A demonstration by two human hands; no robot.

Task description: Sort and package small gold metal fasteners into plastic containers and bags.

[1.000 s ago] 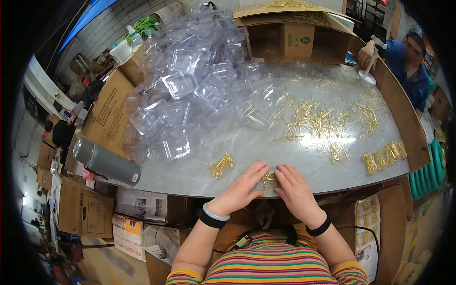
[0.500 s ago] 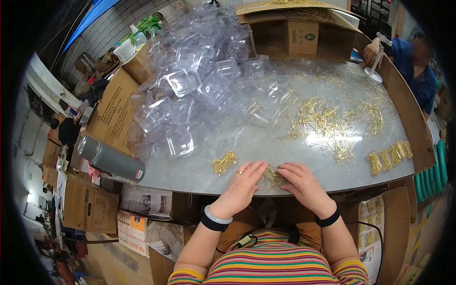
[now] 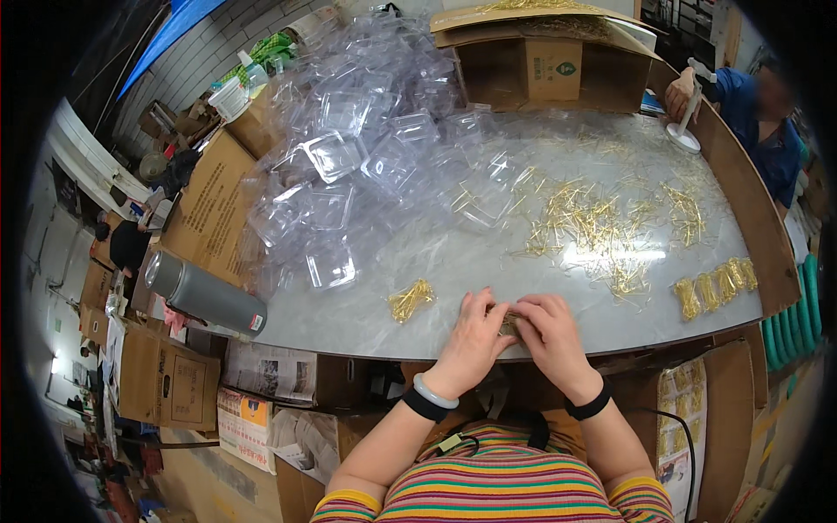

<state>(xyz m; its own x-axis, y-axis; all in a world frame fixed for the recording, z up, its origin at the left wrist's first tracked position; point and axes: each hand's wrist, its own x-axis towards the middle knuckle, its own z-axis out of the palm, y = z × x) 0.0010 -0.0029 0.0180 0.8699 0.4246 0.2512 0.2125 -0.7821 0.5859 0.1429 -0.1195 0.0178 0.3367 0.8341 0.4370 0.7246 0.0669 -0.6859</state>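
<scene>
Several printed cartons [image 3: 190, 390]; hands [image 3: 472, 343] hold hooks [image 3: 507, 326].

Striped shirt [image 3: 506, 488], black wristbands [image 3: 590, 404]

A white block wall [image 3: 193, 68] stands beyond the grey-topped table [image 3: 301, 327], above tan floor [image 3: 209, 466].

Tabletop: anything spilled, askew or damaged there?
The loose gold wire pieces right of centre look untidy, scattered every which way, unlike the neat row of bundles at right. Some lie among the clear plastic packs. No damage stands out.
</scene>
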